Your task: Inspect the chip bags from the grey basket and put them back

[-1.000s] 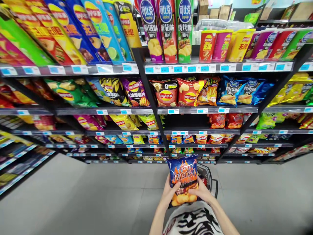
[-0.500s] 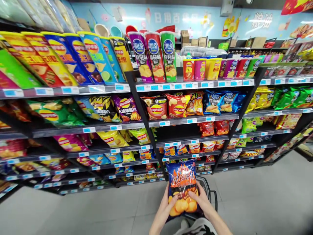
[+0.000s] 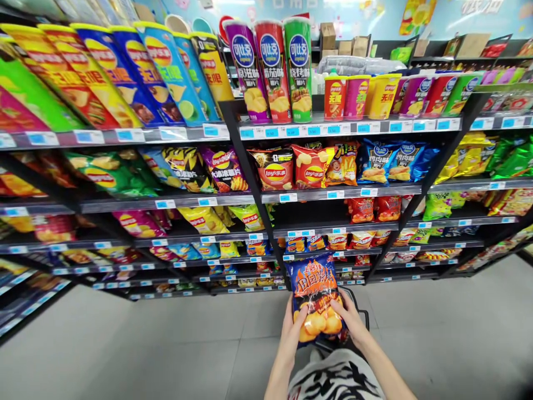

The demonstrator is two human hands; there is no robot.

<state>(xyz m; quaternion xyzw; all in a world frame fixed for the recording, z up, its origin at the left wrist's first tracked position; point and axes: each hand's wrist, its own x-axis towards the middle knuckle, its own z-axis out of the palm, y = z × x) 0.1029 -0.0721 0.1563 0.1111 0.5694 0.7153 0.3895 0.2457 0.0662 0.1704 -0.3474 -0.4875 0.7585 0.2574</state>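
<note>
A dark blue bag of potato chips [image 3: 315, 297], printed with orange flames and round chips, is held upright in front of my body. My left hand [image 3: 292, 328] grips its left edge, thumb across the front. On the opposite edge, my right hand [image 3: 351, 318] holds it the same way, its thumb also on the front. The fingers behind the bag are hidden. Partly covered by the bag and my right arm is a black basket or cart [image 3: 361, 316], of which only a rim and handle show.
Ahead runs a long black shelf unit [image 3: 341, 193] with several tiers of bagged chips. Chip canisters [image 3: 277, 72] and small chip tubs [image 3: 383, 95] line its top. Grey tiled floor [image 3: 200, 344] lies at its foot. Another shelf [image 3: 29, 305] edges the left side.
The view has tipped down and come nearer the shelves, showing more of my patterned shirt. Both hands keep hold of the chip bag, which sits slightly higher in the picture.
</note>
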